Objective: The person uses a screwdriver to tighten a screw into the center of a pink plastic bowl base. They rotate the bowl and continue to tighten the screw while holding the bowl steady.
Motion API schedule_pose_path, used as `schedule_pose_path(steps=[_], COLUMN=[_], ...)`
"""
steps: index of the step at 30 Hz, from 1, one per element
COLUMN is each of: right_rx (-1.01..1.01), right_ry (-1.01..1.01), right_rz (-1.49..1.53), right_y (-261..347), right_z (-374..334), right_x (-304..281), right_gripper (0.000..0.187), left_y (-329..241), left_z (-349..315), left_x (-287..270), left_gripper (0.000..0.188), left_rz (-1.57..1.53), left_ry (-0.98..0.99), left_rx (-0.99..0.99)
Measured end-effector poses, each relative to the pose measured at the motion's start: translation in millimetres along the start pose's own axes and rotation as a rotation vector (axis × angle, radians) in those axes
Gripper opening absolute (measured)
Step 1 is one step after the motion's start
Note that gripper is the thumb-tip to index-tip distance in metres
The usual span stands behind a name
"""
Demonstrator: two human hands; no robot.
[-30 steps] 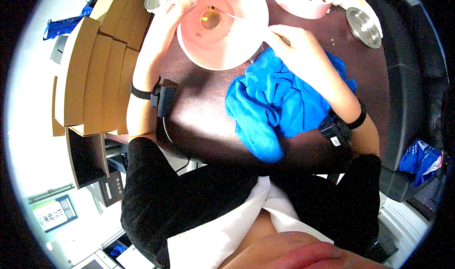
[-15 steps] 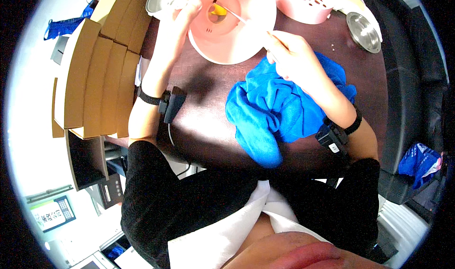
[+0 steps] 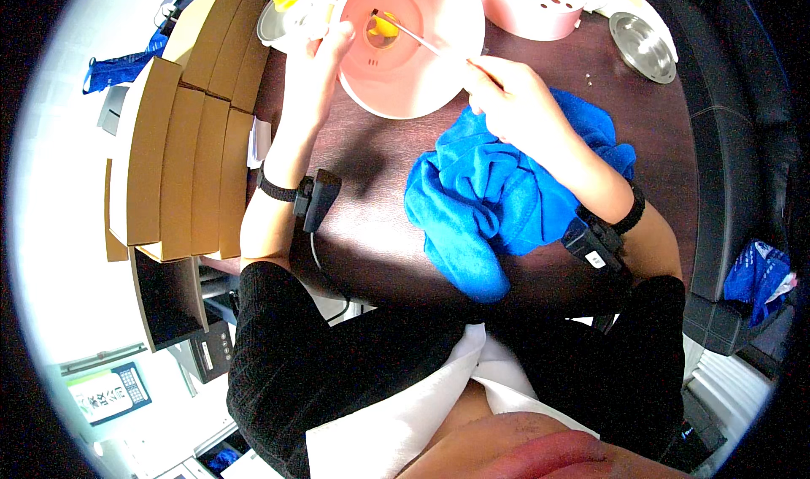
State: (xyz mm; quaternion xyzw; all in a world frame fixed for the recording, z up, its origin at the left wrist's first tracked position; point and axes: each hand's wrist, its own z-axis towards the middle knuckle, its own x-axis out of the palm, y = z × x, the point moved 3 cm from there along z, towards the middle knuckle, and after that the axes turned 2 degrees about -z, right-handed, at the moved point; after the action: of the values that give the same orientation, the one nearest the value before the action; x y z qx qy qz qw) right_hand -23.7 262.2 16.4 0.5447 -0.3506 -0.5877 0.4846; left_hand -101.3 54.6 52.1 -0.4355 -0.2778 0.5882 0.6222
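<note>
A pink round basin (image 3: pixel 396 99) with a few small slots in its bottom is tipped so that its inside shows. My left hand (image 3: pixel 327 57) is closed on its left rim. My right hand (image 3: pixel 510 95) pinches a thin stick-like tool (image 3: pixel 422 43), which reaches into the basin. The tool's dark end lies beside a yellow piece (image 3: pixel 386 27) at the bottom; I cannot tell whether they touch. Under my right forearm lies a crumpled blue towel (image 3: pixel 498 192). A white container with something yellow (image 3: pixel 287 0) stands just beyond my left hand.
A pink perforated basket (image 3: pixel 536 6) and a shiny metal bowl (image 3: pixel 641 48) stand at the far right of the dark table (image 3: pixel 371 209). Stacked cardboard boxes (image 3: pixel 190 158) line the left edge. A black sofa (image 3: pixel 717 141) is on the right. Small crumbs lie near the bowl.
The whole view has turned slightly. The stick-like tool shows more clearly inside the basin, its dark end a little further left. Both hands keep their grips.
</note>
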Motion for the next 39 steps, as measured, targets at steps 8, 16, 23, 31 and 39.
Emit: schedule_pose_path(steps=[8,16,23,31,39], right_rx=[-0.086,-0.085,-0.049,-0.071,-0.068], right_ry=[-0.02,-0.061,-0.032,-0.048,-0.05], right_rz=[-0.034,-0.082,-0.064,-0.058,-0.141], right_y=[-1,4,5,5,13], right_z=[-1,-2,-2,-3,-6], right_x=[7,-1,-1,-1,-2], right_gripper=[0.026,0.026,0.026,0.027,0.03], left_y=[-1,-8,-8,-9,-12], left_z=[-8,-6,-7,-10,-10], left_x=[8,5,6,7,11], left_gripper=[0.041,0.034,0.038,0.056,0.051], left_rz=[-0.053,-0.106,-0.047,0.148,0.398], left_ry=[-0.016,-0.015,-0.022,0.061,0.077], left_rx=[-0.044,-0.093,-0.03,-0.169,0.222])
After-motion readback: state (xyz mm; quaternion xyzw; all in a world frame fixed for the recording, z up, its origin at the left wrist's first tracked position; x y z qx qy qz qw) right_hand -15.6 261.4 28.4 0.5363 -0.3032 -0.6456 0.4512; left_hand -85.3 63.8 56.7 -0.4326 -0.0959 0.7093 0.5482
